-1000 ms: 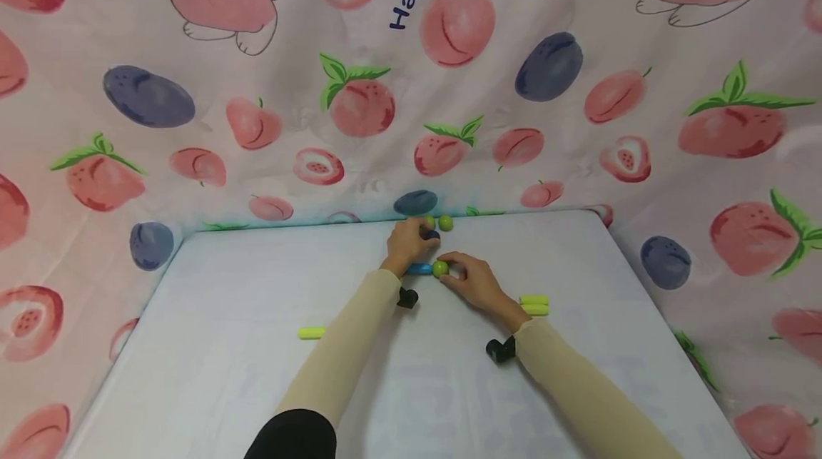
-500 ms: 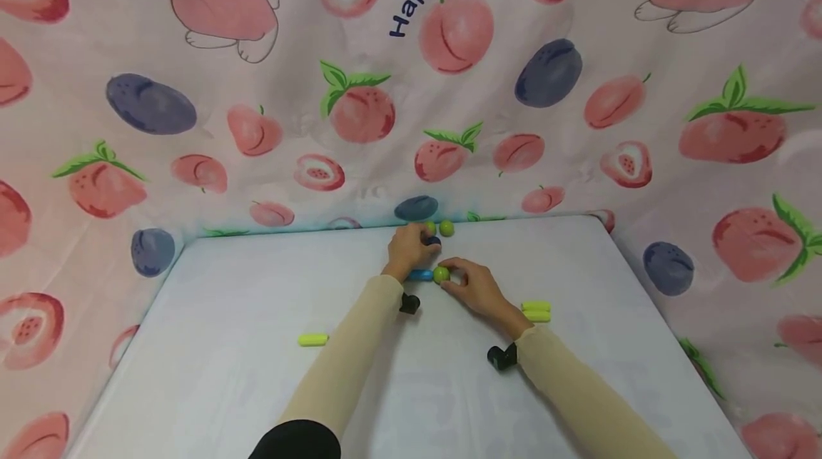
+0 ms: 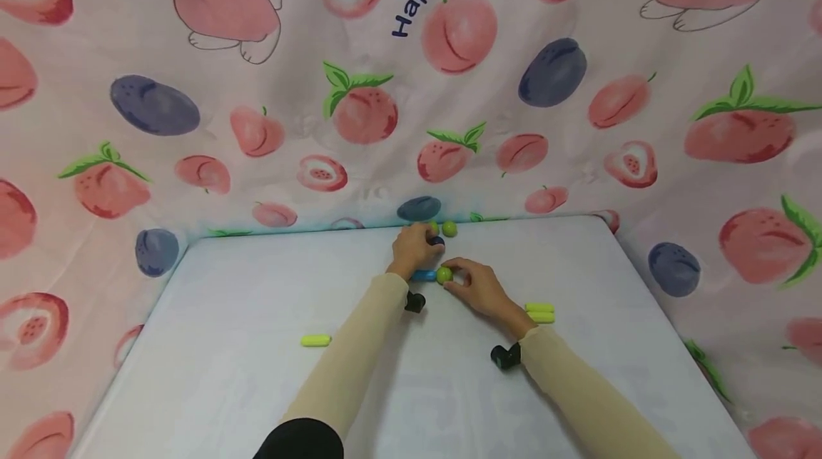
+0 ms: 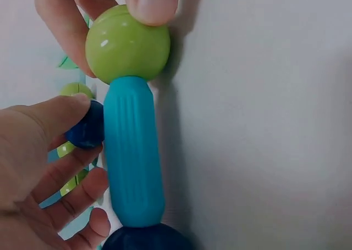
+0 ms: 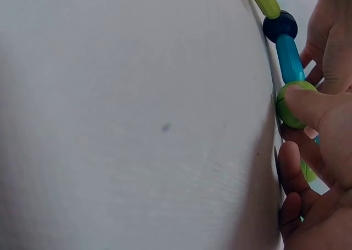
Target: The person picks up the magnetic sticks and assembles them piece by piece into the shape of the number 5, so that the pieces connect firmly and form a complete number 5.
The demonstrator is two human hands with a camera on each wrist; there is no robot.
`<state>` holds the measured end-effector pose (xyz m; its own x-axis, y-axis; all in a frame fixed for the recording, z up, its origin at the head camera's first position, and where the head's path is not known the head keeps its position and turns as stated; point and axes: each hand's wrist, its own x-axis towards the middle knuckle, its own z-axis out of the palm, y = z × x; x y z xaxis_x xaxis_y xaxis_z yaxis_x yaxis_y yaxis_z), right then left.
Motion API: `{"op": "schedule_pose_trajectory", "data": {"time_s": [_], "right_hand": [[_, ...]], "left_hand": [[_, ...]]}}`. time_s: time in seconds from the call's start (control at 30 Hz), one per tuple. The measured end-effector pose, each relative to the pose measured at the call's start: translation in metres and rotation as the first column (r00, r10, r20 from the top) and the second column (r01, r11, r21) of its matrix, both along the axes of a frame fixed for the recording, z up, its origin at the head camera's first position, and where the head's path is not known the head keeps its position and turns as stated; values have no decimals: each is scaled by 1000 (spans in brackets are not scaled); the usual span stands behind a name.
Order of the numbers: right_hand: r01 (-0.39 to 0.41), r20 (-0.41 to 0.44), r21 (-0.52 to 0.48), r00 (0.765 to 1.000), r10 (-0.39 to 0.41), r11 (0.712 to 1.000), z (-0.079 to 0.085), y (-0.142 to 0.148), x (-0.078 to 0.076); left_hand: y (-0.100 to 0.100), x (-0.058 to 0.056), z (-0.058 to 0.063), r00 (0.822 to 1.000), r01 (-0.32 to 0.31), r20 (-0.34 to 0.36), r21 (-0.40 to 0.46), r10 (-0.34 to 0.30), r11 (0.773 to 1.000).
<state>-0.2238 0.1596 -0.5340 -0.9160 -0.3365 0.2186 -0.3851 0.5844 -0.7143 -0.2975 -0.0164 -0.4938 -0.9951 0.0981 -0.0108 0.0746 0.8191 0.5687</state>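
With thumb and fingers, my right hand [image 3: 480,289] pinches a lime-green ball [image 4: 127,44], which sits on the end of a ribbed turquoise rod [image 4: 133,151]. The rod's other end meets a dark blue ball [image 5: 280,27], and a lime rod [image 5: 264,0] continues from there in the right wrist view. Farther back on the table, my left hand [image 3: 412,248] grips a second dark blue ball [image 4: 87,126] between thumb and fingers. Green pieces [image 4: 77,89] show just beyond that hand, partly hidden by it.
At the table's back edge, a green ball [image 3: 449,229] stands beside another green ball [image 3: 434,228] close to my left hand. A pair of lime rods [image 3: 539,313] lies right of my right hand; a single lime rod [image 3: 315,340] lies left. A fruit-print cloth [image 3: 359,116] rises behind the white table [image 3: 231,387].
The head view has shifted slightly, moving the scene a little down and right in the frame. Both hands keep their grips in nearly the same places.
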Motion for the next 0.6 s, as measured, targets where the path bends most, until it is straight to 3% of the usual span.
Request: {"op": "schedule_pose_trajectory", "data": {"time_s": [0.23, 0.37, 0.6], "right_hand": [[8, 8, 15, 1000, -8, 1000, 1, 3, 0], [6, 26, 26, 1000, -7, 1000, 1, 2, 0], [2, 19, 22, 1000, -2, 1000, 4, -1, 0]], "left_hand": [[-8, 5, -1, 1000, 26, -20, 120, -24, 992], [-19, 11, 7, 996, 67, -77, 197, -52, 978], [-43, 19, 20, 982, 135, -157, 222, -102, 966]]}}
